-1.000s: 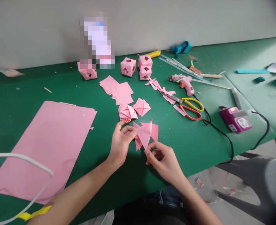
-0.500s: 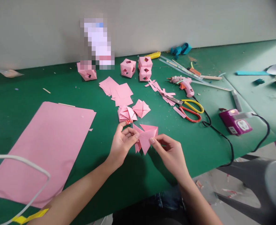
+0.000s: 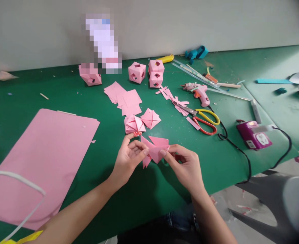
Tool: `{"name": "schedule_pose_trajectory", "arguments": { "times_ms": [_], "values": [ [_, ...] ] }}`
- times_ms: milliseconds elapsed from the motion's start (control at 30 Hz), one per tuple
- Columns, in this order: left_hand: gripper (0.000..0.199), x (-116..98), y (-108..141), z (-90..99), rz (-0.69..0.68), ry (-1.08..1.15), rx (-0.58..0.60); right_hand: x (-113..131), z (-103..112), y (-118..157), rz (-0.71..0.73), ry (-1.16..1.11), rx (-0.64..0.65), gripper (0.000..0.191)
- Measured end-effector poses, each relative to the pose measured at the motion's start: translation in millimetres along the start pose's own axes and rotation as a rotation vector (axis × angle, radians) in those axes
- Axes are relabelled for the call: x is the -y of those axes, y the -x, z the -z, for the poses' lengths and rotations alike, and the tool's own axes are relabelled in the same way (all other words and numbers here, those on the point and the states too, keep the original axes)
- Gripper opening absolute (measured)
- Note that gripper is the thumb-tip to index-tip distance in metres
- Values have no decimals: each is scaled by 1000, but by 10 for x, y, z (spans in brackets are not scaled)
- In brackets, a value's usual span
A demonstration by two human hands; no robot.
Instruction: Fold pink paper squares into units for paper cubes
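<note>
A folded pink paper piece (image 3: pixel 157 154) with pointed flaps is held above the table between both hands. My left hand (image 3: pixel 129 156) pinches its left side, with something red and white patterned at the index finger. At the right edge, my right hand (image 3: pixel 183 161) pinches a flap between thumb and fingers. Just beyond lie a stack of folded pink papers (image 3: pixel 134 124) and another folded square (image 3: pixel 151 118). Behind them are flat pink paper squares (image 3: pixel 129 101). Folded pink paper cubes with openings (image 3: pixel 137 73) stand near the wall.
Scissors (image 3: pixel 206 120) with red and yellow handles lie right of the paper, by pink strips (image 3: pixel 173 98). A pink glue gun (image 3: pixel 198 93) has a cord running to a purple power block (image 3: pixel 256 134). Large pink sheets (image 3: pixel 45 162) lie left. A grey stool (image 3: pixel 273 203) stands lower right.
The folded paper has tilted, and its lower point is now shorter in view as my right fingers bend the flap. Both hands keep their grip. The whole view has shifted slightly.
</note>
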State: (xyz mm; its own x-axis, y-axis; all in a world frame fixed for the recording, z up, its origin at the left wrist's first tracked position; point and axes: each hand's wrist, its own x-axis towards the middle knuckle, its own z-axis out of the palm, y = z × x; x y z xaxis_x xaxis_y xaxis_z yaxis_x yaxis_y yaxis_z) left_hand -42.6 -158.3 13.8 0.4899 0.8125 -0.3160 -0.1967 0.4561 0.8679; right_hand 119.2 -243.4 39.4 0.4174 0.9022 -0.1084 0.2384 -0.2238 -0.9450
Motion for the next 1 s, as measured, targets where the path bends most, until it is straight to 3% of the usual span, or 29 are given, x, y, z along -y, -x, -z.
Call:
{"name": "schedule_pose_trajectory", "arguments": {
  "times_ms": [567, 1000],
  "values": [
    [44, 18, 65, 37, 30, -151, -7, -74, 23, -84, -140, -268, 40, 15],
    [42, 3, 63, 37, 37, -141, -14, -32, 37, -102, -187, -389, 9, 15]
  ]
}}
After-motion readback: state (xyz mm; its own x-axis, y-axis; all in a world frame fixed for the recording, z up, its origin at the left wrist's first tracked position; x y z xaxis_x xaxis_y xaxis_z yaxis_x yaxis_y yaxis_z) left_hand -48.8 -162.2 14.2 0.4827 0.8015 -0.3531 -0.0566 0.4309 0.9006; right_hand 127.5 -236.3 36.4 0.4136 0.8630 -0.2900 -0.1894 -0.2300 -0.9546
